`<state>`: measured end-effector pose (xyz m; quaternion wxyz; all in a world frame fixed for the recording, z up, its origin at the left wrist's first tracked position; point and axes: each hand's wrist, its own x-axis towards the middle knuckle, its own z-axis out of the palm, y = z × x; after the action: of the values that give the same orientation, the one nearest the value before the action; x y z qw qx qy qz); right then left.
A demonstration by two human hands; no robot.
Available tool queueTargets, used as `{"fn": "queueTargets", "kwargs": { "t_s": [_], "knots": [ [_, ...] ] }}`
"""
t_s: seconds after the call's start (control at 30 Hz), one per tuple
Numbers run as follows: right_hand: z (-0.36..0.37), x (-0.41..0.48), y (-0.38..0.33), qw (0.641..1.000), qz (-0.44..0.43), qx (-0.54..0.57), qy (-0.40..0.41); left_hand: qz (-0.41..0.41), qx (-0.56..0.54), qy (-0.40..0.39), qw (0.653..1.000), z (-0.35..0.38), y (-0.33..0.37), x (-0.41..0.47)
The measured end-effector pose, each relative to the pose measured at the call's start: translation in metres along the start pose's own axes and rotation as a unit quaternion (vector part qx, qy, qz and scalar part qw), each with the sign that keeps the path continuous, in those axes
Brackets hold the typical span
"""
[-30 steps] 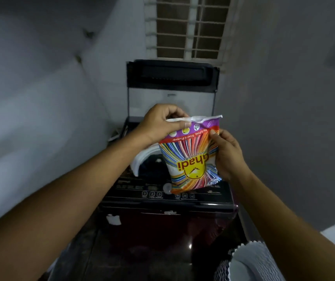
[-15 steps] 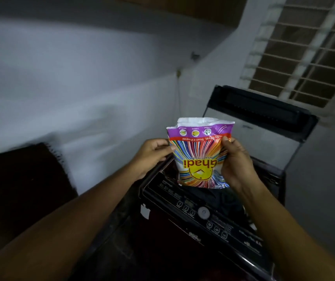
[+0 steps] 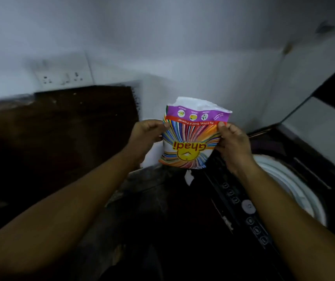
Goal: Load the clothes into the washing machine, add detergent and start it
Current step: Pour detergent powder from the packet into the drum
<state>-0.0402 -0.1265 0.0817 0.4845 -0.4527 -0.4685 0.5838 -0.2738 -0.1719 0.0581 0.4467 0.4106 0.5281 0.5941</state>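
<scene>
A colourful detergent packet (image 3: 191, 138) with a purple band and a torn white top is held upside down in front of me, to the left of the machine. My left hand (image 3: 146, 136) pinches its left edge and my right hand (image 3: 233, 145) grips its right edge. The dark top-loading washing machine (image 3: 241, 203) stands at the right with its lid (image 3: 329, 102) raised. Its white drum rim (image 3: 290, 185) shows, and dark clothes lie inside, partly hidden behind my right hand.
A dark brown counter surface (image 3: 61, 126) lies at the left against the white wall. A white socket plate (image 3: 63, 76) sits on the wall above it. The machine's control panel with a round knob (image 3: 248, 205) runs along its front edge.
My view has swung left, so the machine now sits at the right edge. The packet has moved left off the drum opening, and my left hand has gone from its top to its left edge.
</scene>
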Motion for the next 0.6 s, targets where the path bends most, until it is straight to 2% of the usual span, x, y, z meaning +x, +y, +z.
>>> {"fn": "queueTargets", "kwargs": {
  "t_s": [0.27,0.4,0.6],
  "knots": [
    [0.097,0.046,0.078,0.993,0.06,-0.069,-0.081,-0.041,0.013,0.116,0.992,-0.109,-0.055,-0.001],
    [0.138,0.078,0.13,0.983,0.1,-0.1,-0.121,-0.077,0.016,0.14,0.987,-0.157,-0.101,0.017],
    [0.189,0.138,0.235,0.966,0.182,-0.139,-0.117,-0.155,0.02,0.153,0.976,-0.221,-0.2,0.063]
  ]
}}
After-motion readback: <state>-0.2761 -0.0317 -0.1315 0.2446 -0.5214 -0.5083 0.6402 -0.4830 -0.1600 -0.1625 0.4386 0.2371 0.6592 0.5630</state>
